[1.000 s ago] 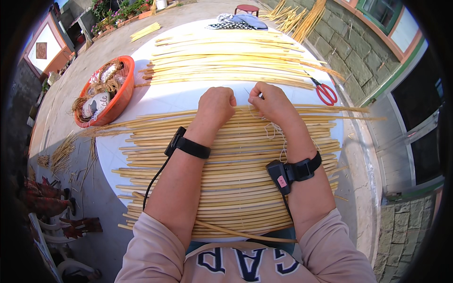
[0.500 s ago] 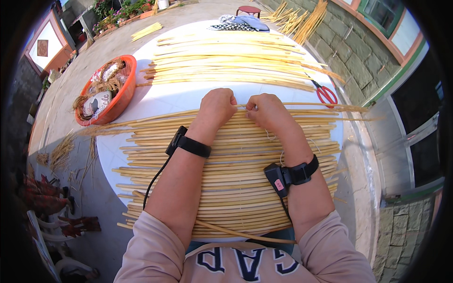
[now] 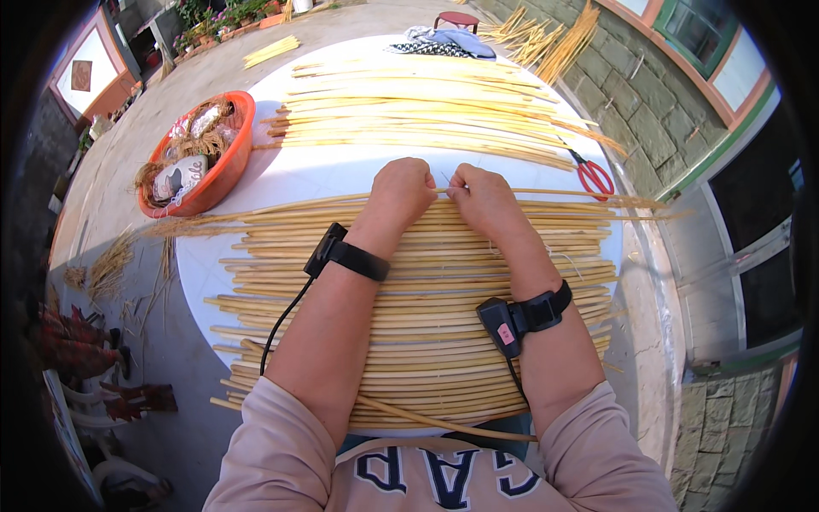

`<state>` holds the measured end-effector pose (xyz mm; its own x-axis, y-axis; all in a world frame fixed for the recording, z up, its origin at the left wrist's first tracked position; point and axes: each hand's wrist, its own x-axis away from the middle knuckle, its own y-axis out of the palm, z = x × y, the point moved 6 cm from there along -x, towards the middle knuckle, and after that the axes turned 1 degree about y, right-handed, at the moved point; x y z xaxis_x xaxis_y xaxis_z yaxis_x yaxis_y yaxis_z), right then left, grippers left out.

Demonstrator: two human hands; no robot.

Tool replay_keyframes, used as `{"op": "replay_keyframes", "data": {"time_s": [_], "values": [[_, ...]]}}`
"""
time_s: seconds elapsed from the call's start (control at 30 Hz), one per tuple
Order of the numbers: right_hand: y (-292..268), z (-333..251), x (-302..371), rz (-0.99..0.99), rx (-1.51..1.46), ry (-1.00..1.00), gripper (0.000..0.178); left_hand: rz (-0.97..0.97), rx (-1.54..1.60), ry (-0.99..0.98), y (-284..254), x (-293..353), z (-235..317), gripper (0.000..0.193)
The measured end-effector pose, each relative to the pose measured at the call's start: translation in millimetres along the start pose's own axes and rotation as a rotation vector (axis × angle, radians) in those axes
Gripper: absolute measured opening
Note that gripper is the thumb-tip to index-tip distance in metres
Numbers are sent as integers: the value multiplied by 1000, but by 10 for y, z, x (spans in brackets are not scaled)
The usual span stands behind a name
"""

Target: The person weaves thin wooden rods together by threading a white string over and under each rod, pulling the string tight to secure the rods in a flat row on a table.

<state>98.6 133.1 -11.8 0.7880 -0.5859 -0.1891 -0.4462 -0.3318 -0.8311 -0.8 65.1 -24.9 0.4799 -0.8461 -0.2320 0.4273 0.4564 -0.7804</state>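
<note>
A row of pale, peeled stalks lies side by side in front of me, joined across the middle by a fine thread line. My left hand is closed at the row's far edge, its fingertips pinching the outermost stalk. Close beside it, my right hand is closed too, thumb and forefinger pressed together. A thin needle sticks up at its fingertips, partly hidden. Loose white thread loops beside my right forearm over the stalks.
More loose stalks lie across the far part of the white round table. Red-handled scissors rest at the right. An orange basin of fibre and bags stands left. A folded cloth and red stool are beyond.
My right hand has turned slightly and its fingertips have shifted a little; the needle now shows above them. My left hand stays at the far stalk. The whole view has shifted slightly.
</note>
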Motion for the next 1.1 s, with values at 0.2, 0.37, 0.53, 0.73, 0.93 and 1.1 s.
{"op": "replay_keyframes", "data": {"time_s": [0.2,0.37,0.53,0.73,0.93,1.1], "values": [[80,67,-53,12,-228,24,10,24,-4,15,18,-1,-12,14],[122,101,-86,26,-327,29,10,37,34,-3,12,1,11,14],[168,85,-102,7,-360,12,11,71,63,12,-16,8,10,14],[113,72,-32,-329,-635,160,8,40,58,5,6,1,-10,16],[-151,124,-10,-266,-890,238,8,37,33,14,30,-9,-18,15],[-25,117,28,-345,-711,282,8,10,9,7,14,-14,-2,14]]}}
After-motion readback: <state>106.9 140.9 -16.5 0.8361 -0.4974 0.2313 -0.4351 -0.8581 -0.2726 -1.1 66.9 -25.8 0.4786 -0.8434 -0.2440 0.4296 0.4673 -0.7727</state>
